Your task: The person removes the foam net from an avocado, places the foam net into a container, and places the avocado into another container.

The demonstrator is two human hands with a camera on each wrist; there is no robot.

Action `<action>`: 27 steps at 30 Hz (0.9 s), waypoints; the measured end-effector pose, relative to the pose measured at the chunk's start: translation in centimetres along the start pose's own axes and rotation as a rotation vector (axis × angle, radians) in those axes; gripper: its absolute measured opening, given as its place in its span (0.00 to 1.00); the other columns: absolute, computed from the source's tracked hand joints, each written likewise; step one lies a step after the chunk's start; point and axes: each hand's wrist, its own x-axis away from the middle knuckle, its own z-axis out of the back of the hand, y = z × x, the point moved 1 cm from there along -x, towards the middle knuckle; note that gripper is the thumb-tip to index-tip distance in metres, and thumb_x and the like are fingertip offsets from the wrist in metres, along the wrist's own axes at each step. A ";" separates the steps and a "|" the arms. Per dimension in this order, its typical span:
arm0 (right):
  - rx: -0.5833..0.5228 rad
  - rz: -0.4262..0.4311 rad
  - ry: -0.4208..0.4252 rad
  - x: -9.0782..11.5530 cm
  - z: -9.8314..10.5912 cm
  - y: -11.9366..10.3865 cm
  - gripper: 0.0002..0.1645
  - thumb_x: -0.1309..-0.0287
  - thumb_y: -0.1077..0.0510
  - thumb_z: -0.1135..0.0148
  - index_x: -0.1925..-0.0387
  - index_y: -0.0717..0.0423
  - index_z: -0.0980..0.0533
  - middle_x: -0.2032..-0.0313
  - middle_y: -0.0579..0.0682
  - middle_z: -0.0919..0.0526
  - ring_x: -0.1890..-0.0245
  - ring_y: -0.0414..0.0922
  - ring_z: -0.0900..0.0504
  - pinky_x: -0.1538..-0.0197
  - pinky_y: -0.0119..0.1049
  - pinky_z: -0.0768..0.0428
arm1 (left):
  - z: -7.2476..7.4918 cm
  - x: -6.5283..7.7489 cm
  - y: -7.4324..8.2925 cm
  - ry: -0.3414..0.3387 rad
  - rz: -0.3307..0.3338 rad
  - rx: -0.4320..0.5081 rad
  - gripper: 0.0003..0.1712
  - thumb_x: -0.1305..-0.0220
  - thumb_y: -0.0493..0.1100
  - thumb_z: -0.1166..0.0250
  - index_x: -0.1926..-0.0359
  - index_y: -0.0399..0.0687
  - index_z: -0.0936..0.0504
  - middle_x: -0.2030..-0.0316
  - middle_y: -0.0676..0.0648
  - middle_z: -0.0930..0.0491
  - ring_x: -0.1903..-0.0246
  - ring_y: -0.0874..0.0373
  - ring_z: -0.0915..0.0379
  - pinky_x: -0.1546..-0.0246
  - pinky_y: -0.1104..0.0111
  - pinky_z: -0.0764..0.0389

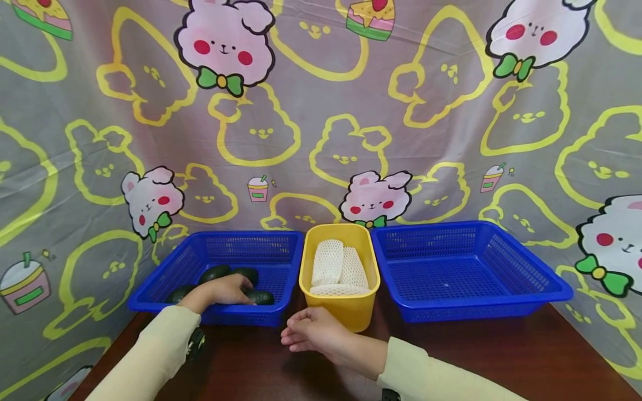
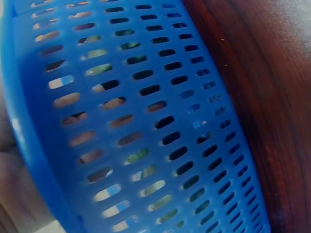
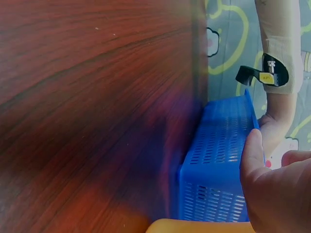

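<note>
My left hand (image 1: 228, 288) reaches into the left blue basket (image 1: 208, 314), fingers and thumb curled round a dark green avocado (image 1: 262, 297). More avocados (image 1: 214, 272) lie behind and beside that hand. In the left wrist view the slotted basket wall (image 2: 146, 111) hides most of the grasp. My right hand (image 1: 316, 333) hovers over the table before the yellow bin (image 1: 351, 312), fingers loosely bent and holding nothing. White foam net sleeves (image 1: 328, 262) stand and lie inside the bin. The right wrist view shows the right hand (image 3: 282, 194) with the left blue basket (image 3: 218, 170) beyond it.
Another blue basket (image 1: 441, 278) sits right of the yellow bin, its slotted floor showing. All three containers stand side by side on a dark reddish wooden table (image 1: 241, 367). A patterned cloth (image 1: 321, 111) hangs close behind them and along both sides.
</note>
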 end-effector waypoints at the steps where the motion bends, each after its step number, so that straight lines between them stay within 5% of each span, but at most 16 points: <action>1: 0.003 -0.004 -0.013 0.3 0.2 -0.2 0.07 0.33 0.66 0.47 0.58 0.68 0.29 0.65 0.59 0.16 0.64 0.51 0.15 0.59 0.44 0.17 | 0.1 0.1 0.1 0.005 -0.002 -0.002 0.31 0.47 0.43 0.27 0.50 0.21 0.24 0.53 0.34 0.21 0.49 0.40 0.26 0.48 0.50 0.26; 8: 0.067 0.018 -0.095 2.0 1.3 -2.6 0.09 0.31 0.63 0.47 0.57 0.67 0.28 0.64 0.60 0.16 0.61 0.52 0.15 0.58 0.44 0.17 | 0.9 0.6 0.7 0.004 0.027 0.029 0.35 0.47 0.44 0.27 0.46 0.20 0.27 0.52 0.32 0.21 0.50 0.39 0.25 0.48 0.50 0.26; 14: 0.157 0.048 -0.080 2.5 3.1 -6.5 0.14 0.31 0.60 0.46 0.53 0.69 0.30 0.62 0.60 0.16 0.59 0.52 0.15 0.55 0.44 0.18 | 2.1 0.6 1.6 0.016 0.055 0.047 0.40 0.46 0.45 0.26 0.41 0.23 0.30 0.47 0.30 0.25 0.46 0.38 0.28 0.47 0.49 0.27; 23: 0.314 0.162 0.104 1.2 8.3 -12.5 0.18 0.29 0.58 0.47 0.48 0.71 0.31 0.55 0.63 0.18 0.52 0.55 0.18 0.51 0.44 0.20 | 4.1 -0.8 3.7 0.220 -0.060 0.010 0.41 0.43 0.52 0.29 0.38 0.29 0.31 0.42 0.31 0.27 0.44 0.39 0.29 0.46 0.49 0.28; 27: 0.482 0.283 0.211 0.2 11.2 -14.6 0.20 0.30 0.56 0.46 0.47 0.70 0.30 0.52 0.64 0.19 0.51 0.54 0.18 0.52 0.42 0.20 | 4.5 -1.7 5.4 0.344 -0.087 0.039 0.42 0.41 0.54 0.30 0.34 0.34 0.33 0.38 0.33 0.31 0.41 0.39 0.32 0.44 0.48 0.29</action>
